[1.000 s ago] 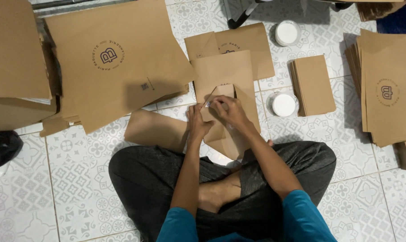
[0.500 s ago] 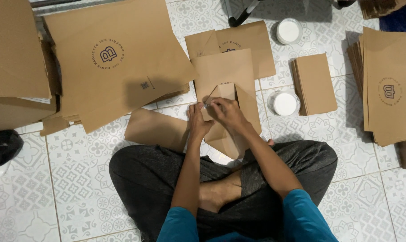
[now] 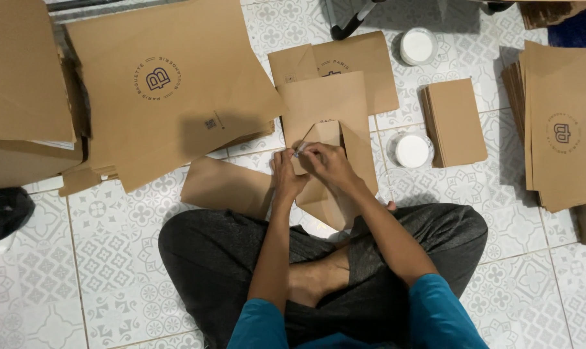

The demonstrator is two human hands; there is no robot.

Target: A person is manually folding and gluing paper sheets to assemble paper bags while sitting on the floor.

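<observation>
Person is sitting cross-legged on patterned white floor tiles (image 3: 112, 258), working a half-folded brown kraft paper bag (image 3: 328, 129) lying flat just ahead of the knees. Paper is matte, smooth, creased into a pointed flap at the near end. Left hand (image 3: 285, 176) is pressing down on the bag's folded flap, fingers curled onto the paper. Right hand (image 3: 328, 163) is pinching a small pale strip (image 3: 299, 150) at the flap edge, fingertips closed on it; too small to tell what it is.

Counting around the bag: two round white tubs, one (image 3: 411, 150) just right of the bag, one (image 3: 417, 45) farther right and beyond it. One small neat stack of folded brown rectangles (image 3: 454, 121) right of the near tub. One thick stack of printed kraft sheets (image 3: 561, 129) far right of the bag. One big square kraft sheet with a round logo (image 3: 170, 90) left of the bag, lying on a messy pile. One plain brown piece (image 3: 225, 187) touching the bag's left side. One cardboard box (image 3: 21, 97) far left. One dark bundle (image 3: 2, 213) below that box.
</observation>
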